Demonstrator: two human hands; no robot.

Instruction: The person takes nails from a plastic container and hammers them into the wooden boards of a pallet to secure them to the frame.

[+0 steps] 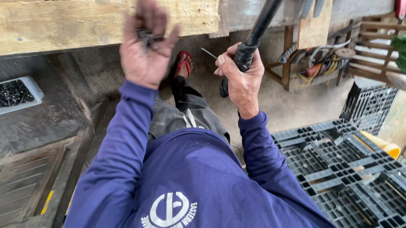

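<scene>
**Inspector:** Report from the left side across, please.

**Operator:** At far left I see a pale tray (31, 89) of dark nails resting on the bench, well apart from both hands. Above it runs a rough wooden beam (89, 21). My left hand (146, 51) is raised just beneath that beam, fingers curled closed round a small bunch of nails (147, 36).

**Inspector:** And the right?

**Operator:** My right hand (240, 79) is clenched round the black grip of a hammer (259, 27), whose head I cannot see clearly at the top edge. A single nail (209, 53) sticks out between thumb and forefinger of the same hand. Black plastic pallets (352, 170) lie at lower right.

**Inspector:** Your judgement on doing this well?

**Operator:** I would seat the single nail square to the beam, keep the spare nails tucked in the palm, and start with light taps, fingers clear of the strike.
</scene>
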